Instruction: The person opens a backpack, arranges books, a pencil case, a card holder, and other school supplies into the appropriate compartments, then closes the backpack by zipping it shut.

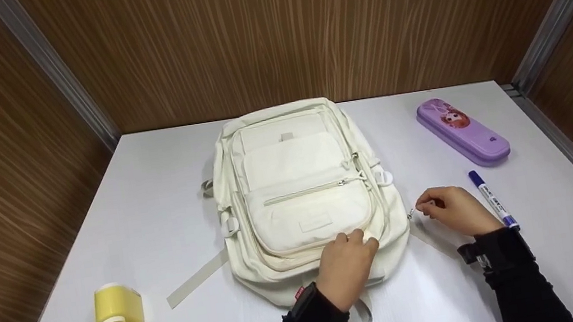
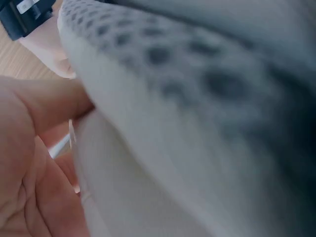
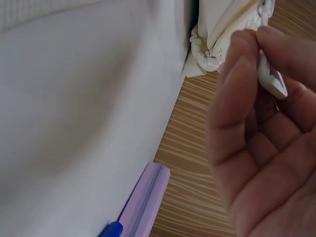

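A cream backpack (image 1: 295, 159) lies front side up on the white table, its bottom toward me. My left hand (image 1: 349, 268) grips the backpack's lower front edge. Its thumb (image 2: 54, 101) presses the cream fabric in the left wrist view, next to a grey mesh lining. At the bag's lower right side, my right hand (image 1: 458, 209) pinches a white zipper pull (image 3: 270, 81) between thumb and forefinger, and a small metal link joins the pull to the bag. The other fingers of that hand curl in toward the palm.
A purple pencil case (image 1: 464, 131) lies at the back right. Just beyond the right wrist is a blue-capped marker (image 1: 491, 198). A yellow crank pencil sharpener (image 1: 118, 308) sits at the front left. One loose strap (image 1: 196, 279) extends left from the bag. Wood-grain panels (image 1: 267, 33) border the table.
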Available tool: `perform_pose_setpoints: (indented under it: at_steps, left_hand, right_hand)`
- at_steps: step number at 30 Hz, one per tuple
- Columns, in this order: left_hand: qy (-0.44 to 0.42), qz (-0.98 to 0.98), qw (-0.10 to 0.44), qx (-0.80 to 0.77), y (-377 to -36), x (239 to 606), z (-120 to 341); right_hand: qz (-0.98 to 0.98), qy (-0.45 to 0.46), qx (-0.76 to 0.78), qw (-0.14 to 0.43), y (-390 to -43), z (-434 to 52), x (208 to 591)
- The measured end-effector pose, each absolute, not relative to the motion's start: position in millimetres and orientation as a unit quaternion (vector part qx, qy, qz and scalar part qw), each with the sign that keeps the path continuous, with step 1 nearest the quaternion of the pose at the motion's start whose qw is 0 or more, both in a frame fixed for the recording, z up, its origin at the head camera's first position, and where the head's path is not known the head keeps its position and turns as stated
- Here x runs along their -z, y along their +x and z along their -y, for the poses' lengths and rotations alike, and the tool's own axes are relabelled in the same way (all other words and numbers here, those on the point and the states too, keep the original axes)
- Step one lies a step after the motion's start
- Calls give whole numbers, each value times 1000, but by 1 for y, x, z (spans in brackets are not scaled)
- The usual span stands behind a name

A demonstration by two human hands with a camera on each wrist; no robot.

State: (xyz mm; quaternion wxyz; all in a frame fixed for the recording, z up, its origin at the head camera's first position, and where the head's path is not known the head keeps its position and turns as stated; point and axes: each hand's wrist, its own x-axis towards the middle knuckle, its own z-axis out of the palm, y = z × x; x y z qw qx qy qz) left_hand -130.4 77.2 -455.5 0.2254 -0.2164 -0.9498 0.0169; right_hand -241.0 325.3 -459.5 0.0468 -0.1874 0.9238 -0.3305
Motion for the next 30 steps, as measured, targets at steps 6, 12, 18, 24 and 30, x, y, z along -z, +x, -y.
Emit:
perform_pose_setpoints:
  at_steps: [6, 12, 18, 24, 30]
  left_hand:
    - [-237, 945, 223, -18, -130, 455, -75]
    - [-246, 940, 236, -29, -129, 454, -74]
    - [-246, 939, 238, -23, -130, 454, -73]
    - [-250, 945, 211, -22, -132, 453, -73]
    - [-250, 945, 210, -13, -133, 452, -74]
  right_hand:
    - [-921, -191, 338, 28, -248, -317, 465]
    - [-920, -206, 333, 21, -258, -315, 465]
    - [-915, -221, 336, 28, -275, -314, 464]
    - [-918, -230, 322, 35, -294, -311, 464]
    - [-921, -249, 298, 26, -314, -306, 466]
